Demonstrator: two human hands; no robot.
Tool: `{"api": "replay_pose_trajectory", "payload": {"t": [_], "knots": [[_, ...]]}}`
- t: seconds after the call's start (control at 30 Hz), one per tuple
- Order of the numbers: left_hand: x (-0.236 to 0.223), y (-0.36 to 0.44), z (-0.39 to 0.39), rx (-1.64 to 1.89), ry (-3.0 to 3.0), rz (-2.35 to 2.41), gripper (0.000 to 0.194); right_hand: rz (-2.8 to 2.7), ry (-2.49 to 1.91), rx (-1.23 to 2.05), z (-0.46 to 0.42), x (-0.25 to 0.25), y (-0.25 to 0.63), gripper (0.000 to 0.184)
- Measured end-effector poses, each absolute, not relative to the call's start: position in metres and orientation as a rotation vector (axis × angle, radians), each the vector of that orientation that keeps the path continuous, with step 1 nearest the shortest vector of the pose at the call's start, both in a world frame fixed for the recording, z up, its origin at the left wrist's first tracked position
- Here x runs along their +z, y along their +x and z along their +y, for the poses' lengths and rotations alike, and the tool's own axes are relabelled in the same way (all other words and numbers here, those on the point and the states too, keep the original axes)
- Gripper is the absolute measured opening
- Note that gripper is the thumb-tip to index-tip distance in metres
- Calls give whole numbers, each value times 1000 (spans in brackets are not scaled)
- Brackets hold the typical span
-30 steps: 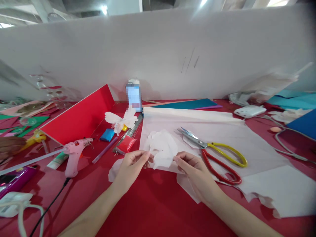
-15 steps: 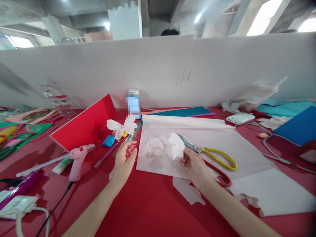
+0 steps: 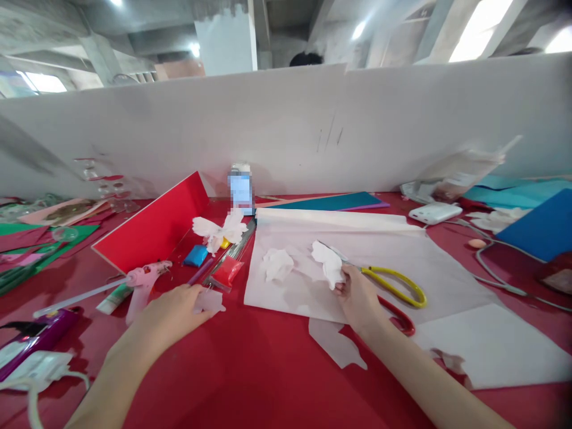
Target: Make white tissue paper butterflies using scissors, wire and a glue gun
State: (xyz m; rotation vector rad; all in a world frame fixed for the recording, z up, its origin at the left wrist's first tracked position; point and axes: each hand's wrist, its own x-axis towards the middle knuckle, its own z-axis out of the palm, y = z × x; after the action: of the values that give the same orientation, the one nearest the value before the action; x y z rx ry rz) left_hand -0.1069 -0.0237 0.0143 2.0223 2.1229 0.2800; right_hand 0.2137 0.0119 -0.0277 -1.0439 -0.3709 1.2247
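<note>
My right hand [image 3: 360,296] pinches a white, petal-shaped paper cutout [image 3: 328,263] above a large white sheet. Yellow-and-red-handled scissors [image 3: 393,283] lie on the sheet just beyond that hand, their blades partly behind the cutout. Another crumpled white cutout [image 3: 277,264] rests on the sheet to the left. On the left, my left hand [image 3: 172,313] has its thumb and fingers closed about a thin, translucent white paper piece [image 3: 211,301]. A red packet [image 3: 227,271] lies just beyond it, beside a bundle of thin wires [image 3: 241,241].
The white sheet [image 3: 290,302] covers the middle of the red table. At left are a pink glue gun [image 3: 147,274], a red board [image 3: 156,226] and a blue packet [image 3: 195,255]. A phone [image 3: 241,190] leans at the back near a white paper flower [image 3: 221,231]. Cables [image 3: 485,268] run at right.
My left hand has moved left and toward me, off the red packet to the translucent paper piece. My right hand has shifted slightly right with its cutout, which has turned.
</note>
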Motion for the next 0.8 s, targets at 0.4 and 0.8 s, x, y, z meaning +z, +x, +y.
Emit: {"api": "replay_pose_trajectory", "payload": {"t": [0.4, 0.8], "knots": [[22, -48, -30, 598, 2934, 1958, 23, -389, -986, 1201, 14, -5, 228, 19], [-19, 25, -4, 449, 2630, 830, 54, -487, -1010, 1156, 16, -11, 233, 24]]}}
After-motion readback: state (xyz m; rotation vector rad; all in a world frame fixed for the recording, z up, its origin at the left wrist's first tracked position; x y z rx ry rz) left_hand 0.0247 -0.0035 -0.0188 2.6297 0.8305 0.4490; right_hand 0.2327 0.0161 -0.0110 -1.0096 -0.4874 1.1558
